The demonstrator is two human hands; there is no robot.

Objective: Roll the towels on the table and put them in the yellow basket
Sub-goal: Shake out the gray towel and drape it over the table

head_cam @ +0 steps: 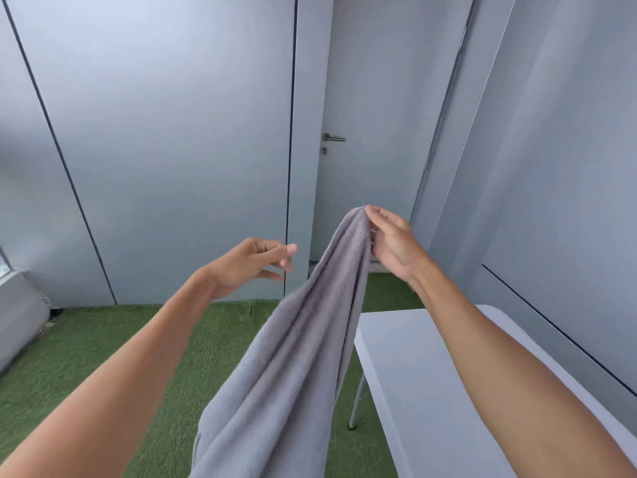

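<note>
At the bottom centre of the frame a grey towel (293, 367) hangs bunched and unrolled, rising to the middle where the right hand (393, 243) pinches its top edge. The left hand (251, 263), left of centre, holds nothing, fingers loosely spread just beside the cloth. The table (431, 357) at lower right shows only a bare white top. No basket is in view. Judging by this, rolling has not begun; spreading, rolling and basketing all remain.

A pale grey door (372, 132) with a metal lever handle (333, 137) stands in grey panelled walls (165, 132), above green artificial turf flooring (103, 357).
</note>
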